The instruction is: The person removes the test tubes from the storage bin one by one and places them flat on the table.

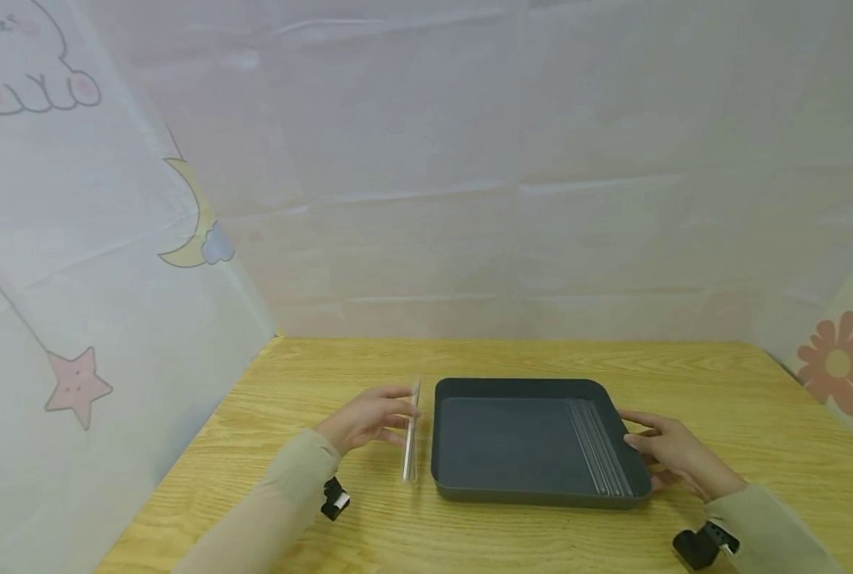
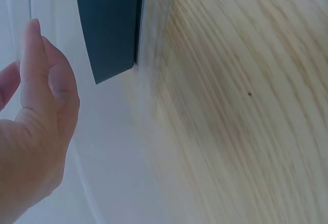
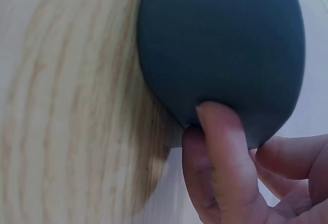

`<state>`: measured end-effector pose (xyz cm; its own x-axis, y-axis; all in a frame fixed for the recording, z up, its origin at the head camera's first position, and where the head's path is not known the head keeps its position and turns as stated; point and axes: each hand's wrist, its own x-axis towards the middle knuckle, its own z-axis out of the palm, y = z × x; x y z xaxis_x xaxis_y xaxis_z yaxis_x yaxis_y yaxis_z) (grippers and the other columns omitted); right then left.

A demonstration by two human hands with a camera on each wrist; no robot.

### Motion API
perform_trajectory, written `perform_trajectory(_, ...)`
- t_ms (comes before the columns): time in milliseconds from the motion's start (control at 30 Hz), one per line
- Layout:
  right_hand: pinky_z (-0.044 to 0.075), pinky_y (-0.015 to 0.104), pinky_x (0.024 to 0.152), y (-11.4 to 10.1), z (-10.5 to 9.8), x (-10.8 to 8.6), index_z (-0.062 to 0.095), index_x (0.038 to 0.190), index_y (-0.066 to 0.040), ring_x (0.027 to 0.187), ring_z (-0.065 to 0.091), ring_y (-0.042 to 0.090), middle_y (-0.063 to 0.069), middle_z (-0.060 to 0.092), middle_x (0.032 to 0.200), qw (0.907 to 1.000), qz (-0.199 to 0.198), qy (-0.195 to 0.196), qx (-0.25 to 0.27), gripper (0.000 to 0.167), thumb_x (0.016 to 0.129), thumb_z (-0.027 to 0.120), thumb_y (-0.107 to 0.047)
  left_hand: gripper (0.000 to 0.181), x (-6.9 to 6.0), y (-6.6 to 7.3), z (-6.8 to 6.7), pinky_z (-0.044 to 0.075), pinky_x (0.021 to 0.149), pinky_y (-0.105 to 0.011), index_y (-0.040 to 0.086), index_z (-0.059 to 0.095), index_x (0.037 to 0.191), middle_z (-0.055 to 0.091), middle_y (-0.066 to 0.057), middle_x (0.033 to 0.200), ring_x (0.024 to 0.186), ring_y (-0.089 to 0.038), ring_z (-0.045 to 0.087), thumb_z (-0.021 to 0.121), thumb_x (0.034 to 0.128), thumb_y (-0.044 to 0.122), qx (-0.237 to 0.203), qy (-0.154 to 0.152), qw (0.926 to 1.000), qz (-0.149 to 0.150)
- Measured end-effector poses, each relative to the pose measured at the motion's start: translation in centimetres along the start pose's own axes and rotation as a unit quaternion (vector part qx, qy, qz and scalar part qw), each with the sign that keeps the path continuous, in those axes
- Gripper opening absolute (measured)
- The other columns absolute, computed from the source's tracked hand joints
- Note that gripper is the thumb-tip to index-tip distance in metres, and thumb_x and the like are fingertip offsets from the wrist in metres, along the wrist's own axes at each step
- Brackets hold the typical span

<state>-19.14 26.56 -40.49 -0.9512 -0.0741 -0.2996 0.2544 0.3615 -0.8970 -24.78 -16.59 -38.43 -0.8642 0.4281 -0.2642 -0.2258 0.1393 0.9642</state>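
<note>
My left hand (image 1: 369, 418) pinches clear, straight tubes (image 1: 410, 446) between thumb and fingers, just left of the dark grey tray (image 1: 505, 442). How many tubes it holds is hard to tell; in the left wrist view only a thin transparent edge shows by the fingertips. Several similar clear rods (image 1: 600, 450) lie side by side along the tray's right end. At that end my right hand (image 1: 674, 454) grips the tray wall, thumb at the rim and fingers against the outside. The right wrist view shows those fingertips (image 3: 218, 119) pressed on the outer wall.
The tray stands on a yellow wood-grain table (image 1: 312, 367). Behind and to the left hangs pale cloth (image 1: 412, 239) printed with a moon, a star and a flower. Black wrist cameras (image 1: 336, 500) hang below both sleeves.
</note>
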Motion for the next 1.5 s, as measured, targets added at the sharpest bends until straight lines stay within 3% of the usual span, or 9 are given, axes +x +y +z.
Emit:
perform_trajectory(133,0.059,0.045,0.059,0.0,0.0,0.0,0.016,0.152,0.006,0.076,0.067,0.027,0.023,0.057,0.107,1.0000,-0.001,0.001,0.002,0.059,0.102,0.047,-0.003,0.061,-0.3,-0.2,-0.5,0.059,0.069,-0.032,-0.008,0.029,0.148,0.052,-0.032,0.129,0.106,-0.034,0.059,0.055,0.0955,0.006,0.005,0.005,1.0000,0.001)
perform_trajectory(433,0.059,0.044,0.058,0.1,0.1,0.0,0.016,0.152,0.005,0.076,0.067,0.027,0.022,0.058,0.108,1.0000,-0.003,0.004,0.004,0.059,0.102,0.047,-0.003,0.061,-0.7,-1.0,-1.4,0.059,0.071,-0.032,-0.010,0.026,0.148,0.052,-0.029,0.129,0.095,-0.022,0.061,0.055,0.0971,0.005,-0.001,0.006,1.0000,0.000)
perform_trajectory(733,0.059,0.043,0.057,0.3,0.1,0.1,0.017,0.152,0.005,0.074,0.067,0.026,0.020,0.059,0.106,1.0000,-0.001,0.009,0.003,0.059,0.102,0.047,-0.003,0.060,-0.6,-1.8,-2.1,0.059,0.068,-0.028,-0.010,0.025,0.148,0.052,-0.030,0.131,0.089,-0.019,0.062,0.055,0.0977,0.004,-0.019,0.008,0.9998,-0.010)
perform_trajectory(967,0.059,0.044,0.057,0.3,0.1,0.1,0.016,0.152,0.005,0.076,0.067,0.027,0.021,0.059,0.108,1.0000,-0.007,0.005,0.001,0.059,0.102,0.047,-0.003,0.060,-0.6,-2.4,-2.9,0.059,0.072,-0.031,-0.011,0.025,0.148,0.050,-0.031,0.130,0.088,-0.018,0.064,0.055,0.0976,0.004,-0.012,0.015,0.9998,-0.010)
perform_trajectory(1300,0.059,0.044,0.058,0.4,-0.1,0.0,0.016,0.152,0.005,0.076,0.067,0.027,0.021,0.059,0.107,1.0000,-0.007,0.004,0.004,0.059,0.102,0.047,-0.004,0.056,-0.1,-2.6,-3.1,0.059,0.065,-0.027,-0.011,0.030,0.146,0.058,-0.026,0.119,0.078,-0.015,0.064,0.056,0.0970,0.001,-0.003,0.052,0.9981,-0.033)
perform_trajectory(1500,0.059,0.043,0.057,0.5,-0.1,0.0,0.016,0.152,0.005,0.075,0.067,0.027,0.022,0.057,0.108,1.0000,-0.008,0.002,0.005,0.059,0.103,0.047,-0.004,0.055,0.3,-3.0,-3.4,0.058,0.064,-0.026,-0.012,0.034,0.144,0.066,-0.016,0.098,0.075,-0.016,0.065,0.058,0.0965,0.002,0.016,0.081,0.9955,-0.045)
